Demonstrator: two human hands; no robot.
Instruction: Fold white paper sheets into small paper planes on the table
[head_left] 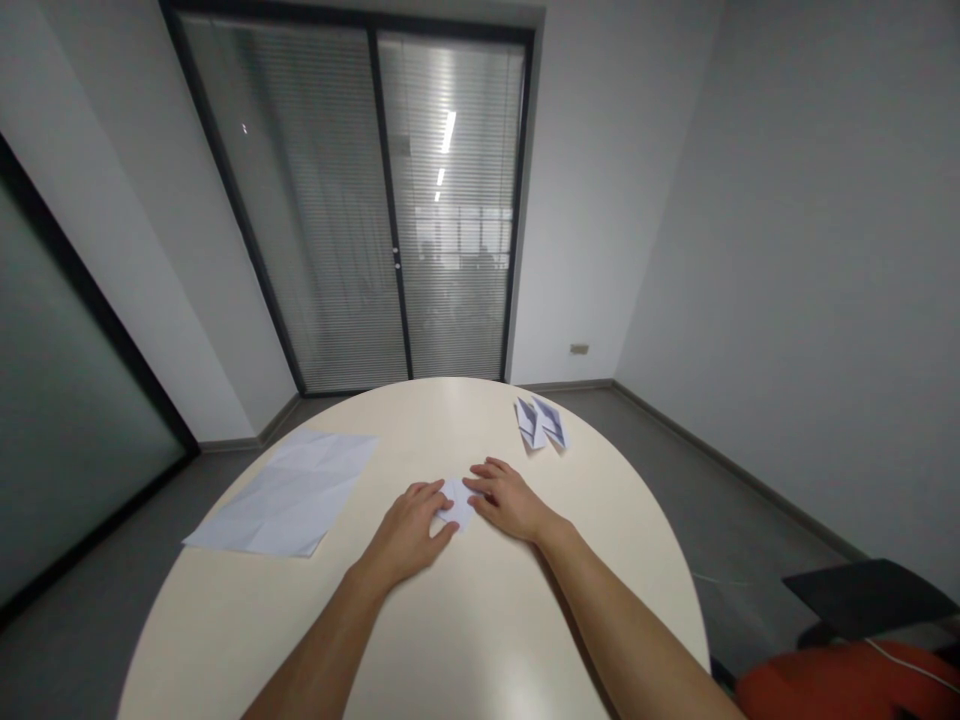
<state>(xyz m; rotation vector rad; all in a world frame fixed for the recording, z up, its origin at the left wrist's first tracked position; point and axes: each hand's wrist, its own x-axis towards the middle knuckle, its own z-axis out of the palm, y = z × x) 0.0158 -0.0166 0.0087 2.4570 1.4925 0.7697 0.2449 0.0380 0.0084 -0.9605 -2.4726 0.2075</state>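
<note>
Pressing small paper [459, 503] flat with left hand [414, 528] and right hand [511, 503], fingers slightly spread. Resting on table [450, 420].

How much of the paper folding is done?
Two folded pieces look done, set aside on the table. A small paper is being worked on between the left hand and right hand. The big paper lies open, creased, so it may be left to fold.
</note>
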